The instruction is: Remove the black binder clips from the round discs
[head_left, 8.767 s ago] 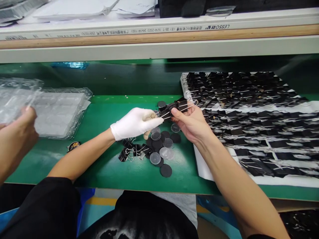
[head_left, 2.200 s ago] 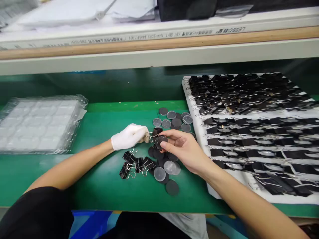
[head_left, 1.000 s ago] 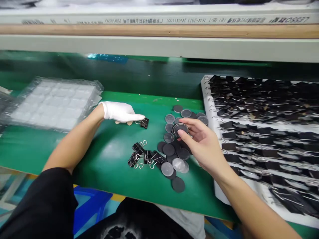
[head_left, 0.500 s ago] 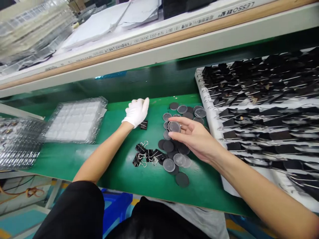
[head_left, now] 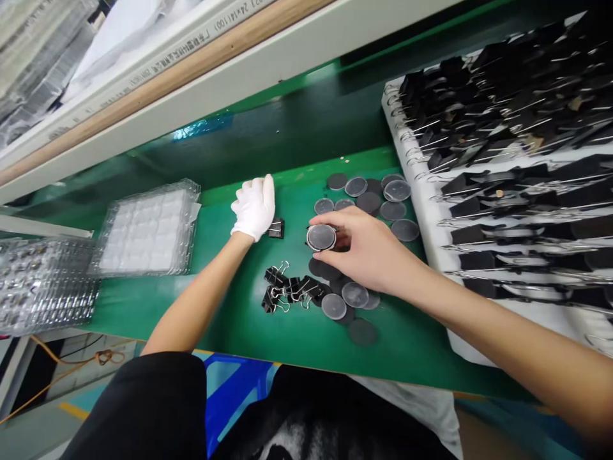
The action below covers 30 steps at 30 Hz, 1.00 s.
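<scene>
My left hand (head_left: 254,207), in a white glove, rests over the green table with its fingers curled. What it holds, if anything, is hidden. A black binder clip (head_left: 276,228) sits right beside its palm. My bare right hand (head_left: 357,249) grips a round grey disc (head_left: 321,237) with a pale rim by its edge, between thumb and fingers. Around and beneath that hand lie scattered discs, some matte black (head_left: 368,203), others clear-faced (head_left: 334,306). A cluster of black binder clips (head_left: 291,289) with silver handles lies between my two forearms, touching the nearest discs.
On the right, a white tray (head_left: 412,150) carries rows of black binder clips. At the left stand a stack of clear plastic trays (head_left: 146,227) and another stack (head_left: 45,284) of filled trays. A shelf edge (head_left: 201,83) crosses above the green table (head_left: 230,326).
My right hand has shifted left with the disc, uncovering more discs on its far side. My left hand stays curled near the single clip. The whole view has tilted.
</scene>
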### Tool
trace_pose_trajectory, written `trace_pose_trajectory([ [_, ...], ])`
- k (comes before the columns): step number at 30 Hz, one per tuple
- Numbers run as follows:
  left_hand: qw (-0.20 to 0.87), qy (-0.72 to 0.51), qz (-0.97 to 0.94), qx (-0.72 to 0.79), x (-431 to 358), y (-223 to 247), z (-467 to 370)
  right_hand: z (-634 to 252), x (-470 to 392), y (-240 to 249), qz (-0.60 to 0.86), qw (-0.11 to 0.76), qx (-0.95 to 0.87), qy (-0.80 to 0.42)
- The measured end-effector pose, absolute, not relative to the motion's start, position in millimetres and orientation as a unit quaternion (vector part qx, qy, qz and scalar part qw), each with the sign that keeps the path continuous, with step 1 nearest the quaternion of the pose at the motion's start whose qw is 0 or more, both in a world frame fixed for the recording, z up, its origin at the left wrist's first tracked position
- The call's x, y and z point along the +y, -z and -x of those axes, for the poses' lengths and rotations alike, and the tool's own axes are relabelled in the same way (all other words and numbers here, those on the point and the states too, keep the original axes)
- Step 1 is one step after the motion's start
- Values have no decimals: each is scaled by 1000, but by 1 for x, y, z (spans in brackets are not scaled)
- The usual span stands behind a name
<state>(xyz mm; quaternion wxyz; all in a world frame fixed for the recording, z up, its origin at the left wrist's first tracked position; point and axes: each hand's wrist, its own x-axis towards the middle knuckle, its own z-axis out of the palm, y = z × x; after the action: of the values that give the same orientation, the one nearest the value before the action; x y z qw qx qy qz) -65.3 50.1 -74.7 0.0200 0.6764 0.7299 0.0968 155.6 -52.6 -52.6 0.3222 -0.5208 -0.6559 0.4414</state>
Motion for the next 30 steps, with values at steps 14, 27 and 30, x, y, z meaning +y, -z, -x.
trace_pose_trajectory([
  [14,11,-102,-675,731,48,79,64,-95,-11,76,564,170,-770,-246],
  [27,47,-136,-672,727,55,88,68,-90,-10,82,553,182,-773,-252],
  [30,81,-180,-664,721,55,88,69,-91,-13,74,561,158,-774,-246],
])
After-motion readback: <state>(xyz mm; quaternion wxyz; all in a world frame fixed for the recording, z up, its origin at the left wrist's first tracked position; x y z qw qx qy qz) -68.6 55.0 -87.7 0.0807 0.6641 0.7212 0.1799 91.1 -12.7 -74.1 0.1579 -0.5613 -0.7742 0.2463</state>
